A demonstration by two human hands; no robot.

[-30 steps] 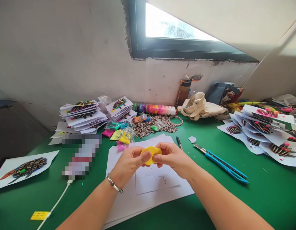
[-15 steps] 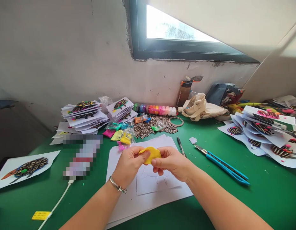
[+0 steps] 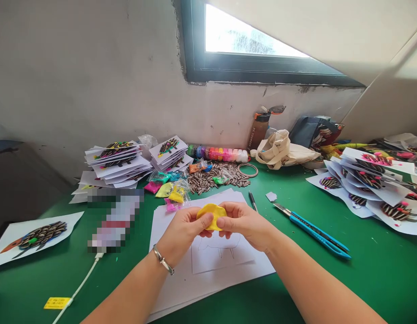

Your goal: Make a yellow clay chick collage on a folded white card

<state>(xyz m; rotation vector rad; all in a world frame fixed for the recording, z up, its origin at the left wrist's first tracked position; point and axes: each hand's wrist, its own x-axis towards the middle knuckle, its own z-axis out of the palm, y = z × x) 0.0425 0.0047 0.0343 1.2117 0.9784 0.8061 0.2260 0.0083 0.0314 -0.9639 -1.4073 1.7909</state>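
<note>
A flattened yellow piece of modelling clay point(image 3: 212, 212) is held up between both hands. My left hand point(image 3: 191, 225) pinches its left side, thumb on the near face, with a silver bracelet point(image 3: 163, 259) on the wrist. On the other side my right hand point(image 3: 244, 223) grips the clay's right edge, thumb also on the near face. Most fingertips are hidden behind the clay. Below the hands lies a small sheet with a pencil-line drawing point(image 3: 225, 261), on top of larger white paper point(image 3: 174, 288).
Sunflower seeds point(image 3: 233, 174), clay packets point(image 3: 176, 193) and a tape ring point(image 3: 248, 170) lie behind the paper. A blue utility knife point(image 3: 312, 231) with its blade out and a pen point(image 3: 253, 201) are at right. Seed-picture stacks point(image 3: 118, 166) stand left, more cards point(image 3: 366, 184) right.
The yellow clay has been turned slightly in my fingers and looks a little rounder. My right thumb has shifted up onto its face, and both hands remain over the paper.
</note>
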